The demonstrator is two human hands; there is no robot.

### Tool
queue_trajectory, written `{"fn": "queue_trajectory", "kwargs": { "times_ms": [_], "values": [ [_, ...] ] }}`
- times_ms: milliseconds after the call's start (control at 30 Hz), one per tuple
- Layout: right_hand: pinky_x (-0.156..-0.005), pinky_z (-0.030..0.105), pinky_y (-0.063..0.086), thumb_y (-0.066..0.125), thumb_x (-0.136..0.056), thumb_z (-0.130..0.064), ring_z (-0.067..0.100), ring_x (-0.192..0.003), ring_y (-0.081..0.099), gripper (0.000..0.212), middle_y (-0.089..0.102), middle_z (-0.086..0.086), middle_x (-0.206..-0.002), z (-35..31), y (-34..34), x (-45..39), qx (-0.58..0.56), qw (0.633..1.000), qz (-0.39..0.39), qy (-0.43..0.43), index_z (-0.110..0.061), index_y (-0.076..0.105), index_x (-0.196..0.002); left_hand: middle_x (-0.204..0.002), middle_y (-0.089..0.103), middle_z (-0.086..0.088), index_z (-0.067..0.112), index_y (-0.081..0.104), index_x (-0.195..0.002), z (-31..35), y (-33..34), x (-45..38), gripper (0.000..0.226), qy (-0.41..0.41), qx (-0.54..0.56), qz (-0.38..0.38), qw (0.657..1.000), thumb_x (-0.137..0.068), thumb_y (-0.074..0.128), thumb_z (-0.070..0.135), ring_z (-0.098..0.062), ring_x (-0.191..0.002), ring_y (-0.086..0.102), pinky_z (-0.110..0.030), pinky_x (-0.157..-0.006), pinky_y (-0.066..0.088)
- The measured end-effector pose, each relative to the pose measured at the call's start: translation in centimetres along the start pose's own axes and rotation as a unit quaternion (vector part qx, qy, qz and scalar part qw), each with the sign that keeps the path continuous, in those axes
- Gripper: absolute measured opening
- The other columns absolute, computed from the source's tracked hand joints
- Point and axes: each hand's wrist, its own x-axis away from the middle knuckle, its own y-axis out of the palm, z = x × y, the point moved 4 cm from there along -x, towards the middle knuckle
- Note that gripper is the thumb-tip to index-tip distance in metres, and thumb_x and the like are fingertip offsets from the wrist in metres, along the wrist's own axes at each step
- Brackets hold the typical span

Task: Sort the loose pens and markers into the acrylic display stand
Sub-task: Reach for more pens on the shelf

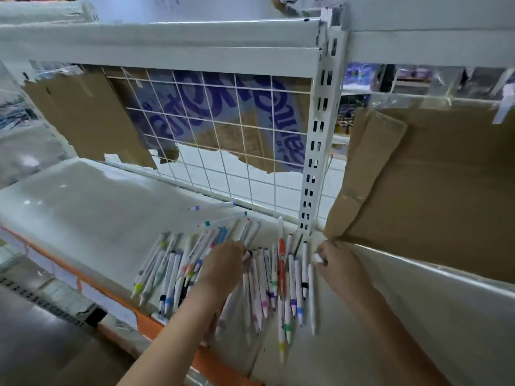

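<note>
Both hands down in a heap of loose markers on a white shelf.

The white shelf [92,207] carries an orange front edge [117,299]; the spread of white-barrelled markers [172,271] fans across it, coloured bands and tips showing, and a few stray ones lie nearer the wire grid back panel [223,151] with torn cardboard [92,118] behind it. The left hand [223,264] rests on the heap, fingers curled among the barrels — whether it grips one I cannot tell. The right hand [338,264] pinches a white marker end [318,258] just beside the slotted upright [316,151] — a leaning cardboard sheet [434,185] stands at far right.
</note>
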Motion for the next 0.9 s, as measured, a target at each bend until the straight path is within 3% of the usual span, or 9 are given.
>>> {"fn": "queue_trajectory", "kwargs": {
  "times_ms": [167, 300, 433, 533, 667, 767, 900],
  "values": [
    [-0.080, 0.031, 0.045, 0.053, -0.086, -0.009, 0.021, -0.097, 0.057, 0.024, 0.061, 0.006, -0.108, -0.8, -1.0, 0.5, -0.042, 0.997, 0.040, 0.044, -0.013, 0.057, -0.110, -0.098, 0.061, -0.003, 0.010, 0.062, -0.098, -0.2, -1.1, -1.3, 0.025, 0.045, 0.035, -0.057, 0.997, -0.089, 0.059, 0.033, -0.018, -0.087, 0.060, -0.025, -0.076, 0.048],
    [-0.078, 0.029, 0.046, 0.055, -0.088, -0.011, 0.017, -0.094, 0.057, 0.031, 0.060, 0.001, -0.110, -2.2, -2.1, 2.1, -0.075, 0.989, 0.095, 0.085, -0.016, 0.054, -0.118, -0.107, 0.064, 0.000, 0.014, 0.059, -0.112, -0.5, -3.1, -1.9, 0.024, 0.075, 0.086, -0.097, 0.989, -0.088, 0.057, 0.017, -0.014, -0.100, 0.058, -0.023, -0.086, 0.044],
    [-0.077, 0.032, 0.047, 0.055, -0.088, -0.013, 0.015, -0.088, 0.056, 0.031, 0.058, -0.002, -0.102, -3.9, -3.4, 5.2, -0.125, 0.975, 0.147, 0.112, -0.021, 0.055, -0.117, -0.102, 0.060, 0.010, 0.024, 0.055, -0.117, 0.2, -5.3, -1.7, 0.028, 0.149, 0.179, -0.129, 0.964, -0.090, 0.056, 0.017, -0.005, -0.085, 0.057, -0.007, -0.057, 0.040],
    [-0.068, 0.028, 0.045, 0.055, -0.089, -0.014, 0.015, -0.082, 0.057, 0.027, 0.054, -0.006, -0.091, -4.7, -4.6, 8.2, -0.127, 0.964, 0.182, 0.148, -0.026, 0.056, -0.113, -0.099, 0.059, 0.011, 0.032, 0.051, -0.122, 2.6, -5.9, -1.0, 0.034, 0.222, 0.217, -0.159, 0.937, -0.092, 0.055, 0.018, -0.004, -0.079, 0.058, -0.006, -0.050, 0.040],
    [-0.066, 0.027, 0.051, 0.059, -0.088, -0.011, 0.016, -0.077, 0.060, 0.027, 0.059, 0.003, -0.093, -4.8, -6.3, 13.6, -0.150, 0.935, 0.256, 0.192, -0.024, 0.059, -0.112, -0.091, 0.057, 0.017, 0.042, 0.050, -0.118, 7.1, -5.3, 1.2, 0.039, 0.297, 0.258, -0.206, 0.896, -0.089, 0.058, 0.016, -0.004, -0.077, 0.058, -0.015, -0.055, 0.047],
    [-0.073, 0.024, 0.046, 0.059, -0.089, -0.020, 0.014, -0.088, 0.059, 0.028, 0.060, -0.003, -0.098, -4.3, -7.9, 18.6, -0.117, 0.924, 0.287, 0.225, -0.025, 0.057, -0.117, -0.092, 0.059, 0.013, 0.042, 0.052, -0.114, 11.3, -5.0, 4.1, 0.037, 0.376, 0.263, -0.203, 0.865, -0.087, 0.060, 0.019, -0.004, -0.079, 0.059, -0.016, -0.055, 0.049],
    [-0.067, 0.016, 0.046, 0.057, -0.090, -0.020, 0.009, -0.083, 0.061, 0.028, 0.058, -0.017, -0.093, -3.1, -10.1, 26.0, -0.132, 0.890, 0.342, 0.272, -0.033, 0.055, -0.114, -0.090, 0.062, 0.013, 0.034, 0.055, -0.115, 17.1, -4.7, 9.2, 0.035, 0.470, 0.264, -0.185, 0.822, -0.085, 0.062, 0.019, -0.007, -0.081, 0.059, -0.021, -0.073, 0.046]
  ]
}}
